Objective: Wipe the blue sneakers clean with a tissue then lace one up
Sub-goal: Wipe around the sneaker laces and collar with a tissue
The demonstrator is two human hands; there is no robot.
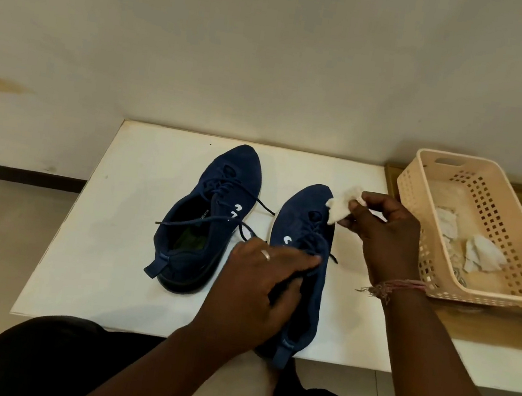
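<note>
Two blue sneakers stand side by side on a white board [119, 245], toes pointing away from me. The left sneaker [203, 220] has loose laces trailing over its opening. My left hand [256, 291] grips the collar of the right sneaker [303, 224], with the thumb inside the opening and the fingers over the laces. My right hand [382, 235] pinches a crumpled white tissue [340, 205] beside the toe of the right sneaker, at its right edge.
A beige perforated plastic basket [420, 200] sits at the right on a wooden surface, holding crumpled used tissues [483, 256]. A plain wall rises behind the board. My dark-clothed legs are below the board's front edge.
</note>
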